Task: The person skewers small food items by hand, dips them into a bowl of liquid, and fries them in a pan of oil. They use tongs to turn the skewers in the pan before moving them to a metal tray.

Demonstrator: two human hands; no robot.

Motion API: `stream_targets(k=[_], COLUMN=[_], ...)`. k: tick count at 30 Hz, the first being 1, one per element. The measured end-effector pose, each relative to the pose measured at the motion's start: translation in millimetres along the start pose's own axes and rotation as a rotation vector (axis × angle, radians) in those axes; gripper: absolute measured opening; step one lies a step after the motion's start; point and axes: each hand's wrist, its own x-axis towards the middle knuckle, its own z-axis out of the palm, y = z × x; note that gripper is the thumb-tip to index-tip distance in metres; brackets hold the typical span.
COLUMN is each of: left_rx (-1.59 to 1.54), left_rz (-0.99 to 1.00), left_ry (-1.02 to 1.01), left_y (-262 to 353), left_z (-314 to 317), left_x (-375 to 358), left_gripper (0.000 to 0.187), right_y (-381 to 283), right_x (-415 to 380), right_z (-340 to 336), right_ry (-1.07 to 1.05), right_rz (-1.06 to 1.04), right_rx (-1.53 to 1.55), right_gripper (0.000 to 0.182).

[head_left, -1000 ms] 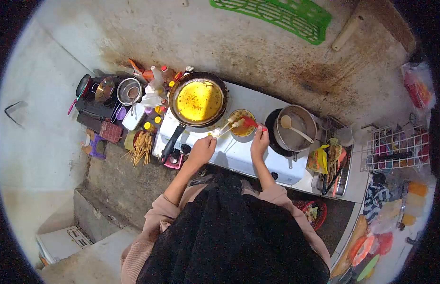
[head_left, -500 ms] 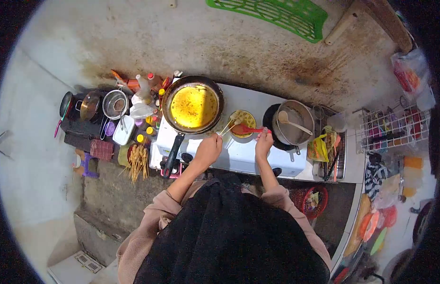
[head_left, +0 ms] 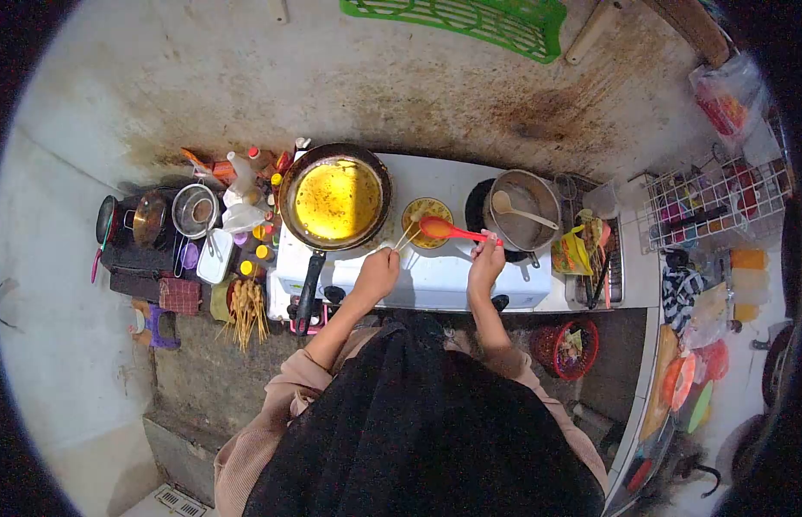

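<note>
My left hand (head_left: 377,274) is closed around the ends of thin skewers (head_left: 403,239), whose far tips carry a pale lump of food over a small yellow patterned bowl (head_left: 427,240). In my right hand (head_left: 485,265) is the handle of a red spoon (head_left: 459,233). The spoon's scoop lies above the bowl, close beside the skewer tips. To the left, a frying pan (head_left: 312,289) with shiny yellow oil sits on the white stove (head_left: 409,283). A grey pot (head_left: 549,203) with a pale ladle (head_left: 532,217) across it stands right of the bowl.
Many loaded skewers (head_left: 246,302) stick out over the counter edge at left, near bottles and yellow-lidded jars (head_left: 264,252). A metal strainer (head_left: 196,210) lies behind a white container (head_left: 215,258). At right are a yellow packet (head_left: 573,252) and a wire rack (head_left: 715,202); a red basket (head_left: 595,353) is below.
The red spoon has lifted and swung slightly, its scoop now plainer to see above the bowl. The skewer tips have drawn back toward my left hand. The whole view has shifted slightly.
</note>
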Motion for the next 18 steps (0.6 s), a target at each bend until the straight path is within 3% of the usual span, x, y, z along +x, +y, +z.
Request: stream_targets(k=[5, 14, 18], left_rx=[-0.161, -0.105, -0.134], left_rz=[-0.070, -0.076, -0.069], left_ry=[-0.118, -0.128, -0.007], left_y=[3, 3, 2], left_z=[1, -1, 3], left_x=[-3, -7, -8], left_gripper=[0.034, 0.034, 0.034], right_y=[5, 5, 1], right_x=[1, 11, 11], right_z=[6, 0, -2], right_ry=[-0.035, -0.088, -0.112], right_rz=[-0.061, -0.326, -0.341], right_rx=[-0.010, -0.262, -0.195], right_gripper=[0.031, 0.024, 0.023])
